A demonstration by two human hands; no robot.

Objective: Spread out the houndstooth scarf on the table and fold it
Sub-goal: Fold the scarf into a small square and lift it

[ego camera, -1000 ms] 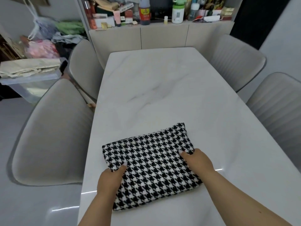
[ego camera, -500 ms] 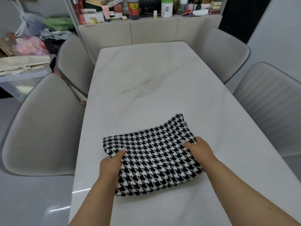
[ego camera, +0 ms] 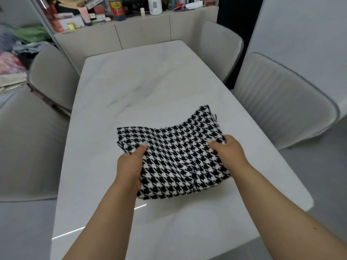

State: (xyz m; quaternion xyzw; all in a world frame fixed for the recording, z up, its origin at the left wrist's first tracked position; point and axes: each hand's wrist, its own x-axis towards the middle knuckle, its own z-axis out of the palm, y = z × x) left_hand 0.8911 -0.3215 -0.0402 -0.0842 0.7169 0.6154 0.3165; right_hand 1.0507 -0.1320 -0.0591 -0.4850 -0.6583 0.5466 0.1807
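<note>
Currently the scarf [ego camera: 176, 156] lies as a compact folded bundle on the table [ego camera: 150, 87], between the two hands and near the table's closest edge. The left hand [ego camera: 129, 166] grips the bundle's left edge, with the thumb on top and the other fingers tucked beneath the cloth. The right hand [ego camera: 228, 149] grips the right edge in the same manner, thumb over the top layer. The far right corner, just beyond the right hand, is raised slightly off the surface, and a loose fringe is seen there.

The step in hand is judged to be either taking up the bundle for opening out or settling a finished fold; which of the two cannot be told from this moment alone. In either case, the following is advised:

1. All layers should be held together at each edge, so that no inner layer slides out.
2. Both edges should be moved evenly, so that the bundle is kept square.
3. Ample bare table lies beyond the fingertips; any opening out should be directed that way, away from the near edge.
4. The woven cloth is expected to be soft and to sag between the hands; light tension should be kept.
</note>
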